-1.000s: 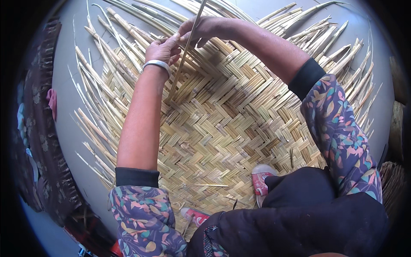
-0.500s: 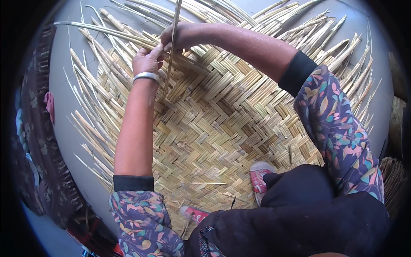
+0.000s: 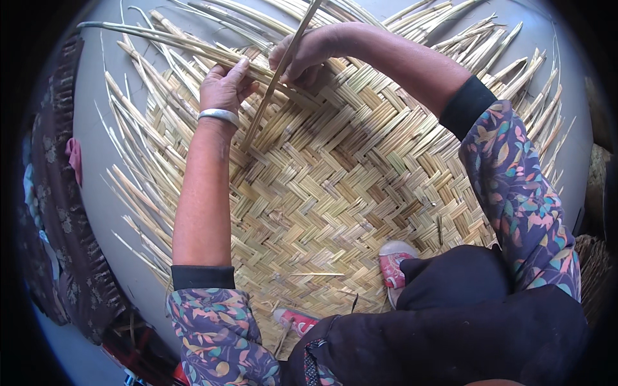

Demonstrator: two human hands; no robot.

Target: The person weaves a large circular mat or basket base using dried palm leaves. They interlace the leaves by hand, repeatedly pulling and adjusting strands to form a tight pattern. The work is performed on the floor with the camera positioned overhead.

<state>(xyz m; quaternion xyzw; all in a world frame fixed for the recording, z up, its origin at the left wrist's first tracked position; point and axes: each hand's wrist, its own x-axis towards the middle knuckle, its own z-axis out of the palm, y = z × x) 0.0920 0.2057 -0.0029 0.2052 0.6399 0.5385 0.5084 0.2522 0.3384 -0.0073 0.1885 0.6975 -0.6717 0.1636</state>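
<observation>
A large woven mat (image 3: 335,193) of pale bamboo strips in a herringbone pattern lies flat below me, with loose strip ends fanning out at its edges. My left hand (image 3: 222,87), a silver bangle on its wrist, lifts a bundle of long loose strips (image 3: 154,35) at the mat's far left edge. My right hand (image 3: 306,55) pinches a single long bamboo strip (image 3: 273,83) that slants down into the weave between both hands.
The mat rests on a grey floor (image 3: 96,148). My feet in pink and white shoes (image 3: 393,264) stand on its near edge. Dark patterned cloth (image 3: 51,212) lies along the left. A woven basket edge (image 3: 595,174) shows at the right.
Both hands have shifted along the mat's far edge. My left hand has raised a bundle of loose strips, and my right hand has tilted the single strip steeper into the weave.
</observation>
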